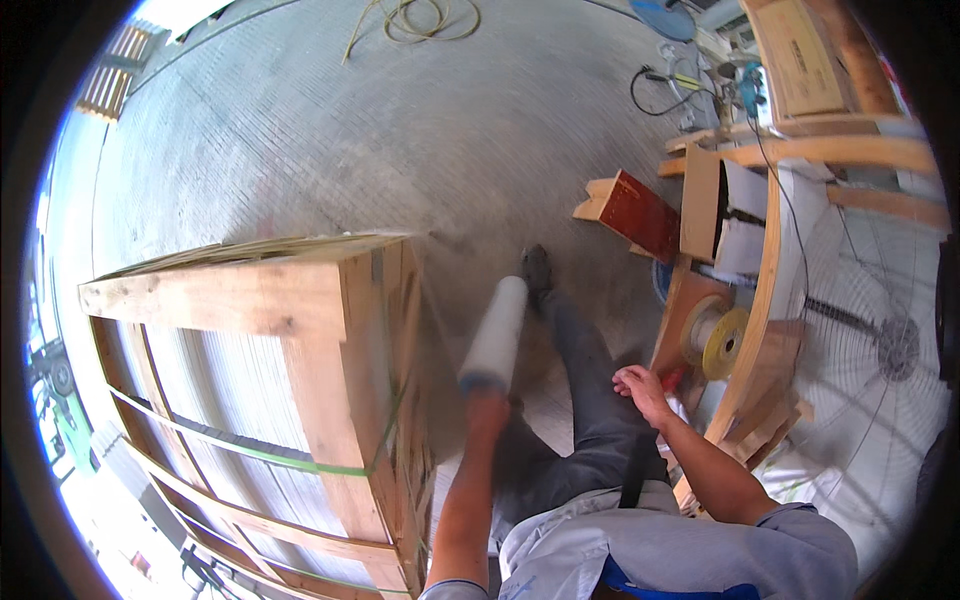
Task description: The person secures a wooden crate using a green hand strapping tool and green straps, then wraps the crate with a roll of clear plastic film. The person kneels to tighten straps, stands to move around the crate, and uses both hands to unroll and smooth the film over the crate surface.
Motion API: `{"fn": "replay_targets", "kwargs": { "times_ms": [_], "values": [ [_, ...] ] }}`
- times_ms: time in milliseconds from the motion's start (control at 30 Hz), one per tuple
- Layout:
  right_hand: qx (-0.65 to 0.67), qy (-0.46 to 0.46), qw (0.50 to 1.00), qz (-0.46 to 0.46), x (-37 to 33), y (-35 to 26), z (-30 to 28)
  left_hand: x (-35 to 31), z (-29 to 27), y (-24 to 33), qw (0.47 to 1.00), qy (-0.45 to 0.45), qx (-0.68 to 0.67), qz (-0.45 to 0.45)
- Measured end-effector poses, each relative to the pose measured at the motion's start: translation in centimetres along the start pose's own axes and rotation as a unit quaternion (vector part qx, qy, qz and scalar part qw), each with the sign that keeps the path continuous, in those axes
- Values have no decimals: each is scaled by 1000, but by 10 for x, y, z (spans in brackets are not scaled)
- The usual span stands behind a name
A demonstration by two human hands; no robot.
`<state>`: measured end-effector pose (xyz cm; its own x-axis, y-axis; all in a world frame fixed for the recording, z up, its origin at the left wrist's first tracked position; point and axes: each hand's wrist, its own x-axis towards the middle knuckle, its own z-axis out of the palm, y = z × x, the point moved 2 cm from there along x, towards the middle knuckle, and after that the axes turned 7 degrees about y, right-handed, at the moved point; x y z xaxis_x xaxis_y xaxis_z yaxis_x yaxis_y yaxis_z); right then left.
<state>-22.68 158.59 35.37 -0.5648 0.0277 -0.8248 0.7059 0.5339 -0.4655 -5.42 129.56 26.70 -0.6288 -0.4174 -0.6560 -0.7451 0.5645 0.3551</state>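
Observation:
My left hand [486,398] is closed around the lower end of a whitish roll of stretch film [499,325]. The roll tilts up and away from me, beside a wooden crate [330,400]. White sheet-like material [230,380] shows between the crate's boards, and a green strap [270,458] runs around it. My right hand [643,392] hangs in the air over my right leg, fingers loosely curled and slightly apart, with nothing visible in them. It is nearest to a yellow-ended spool [724,343].
At the right stand a wooden frame [765,300], a reddish-brown box-like piece [640,215] and a large wire-guarded fan [897,348]. A power tool [750,90] with a cord sits farther back. A coiled hose [420,20] lies on the concrete floor [330,140].

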Motion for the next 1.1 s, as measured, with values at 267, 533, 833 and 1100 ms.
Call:
{"fn": "replay_targets", "kwargs": {
  "times_ms": [267, 533, 833, 1100],
  "values": [
    [55, 83, 995, -14, -127, 156, 44, -29, 80, -112, 854, 75, -385, -343],
    [98, 40, 991, 83, -203, 255, 53, -97, 92, -101, 942, 160, -211, -204],
    [109, 8, 987, 114, -241, 357, 57, -162, 103, -135, 974, 217, 63, 11],
    [160, 57, 973, 154, -305, 479, 46, -196, 117, -118, 960, 267, -35, -71]
  ]
}}
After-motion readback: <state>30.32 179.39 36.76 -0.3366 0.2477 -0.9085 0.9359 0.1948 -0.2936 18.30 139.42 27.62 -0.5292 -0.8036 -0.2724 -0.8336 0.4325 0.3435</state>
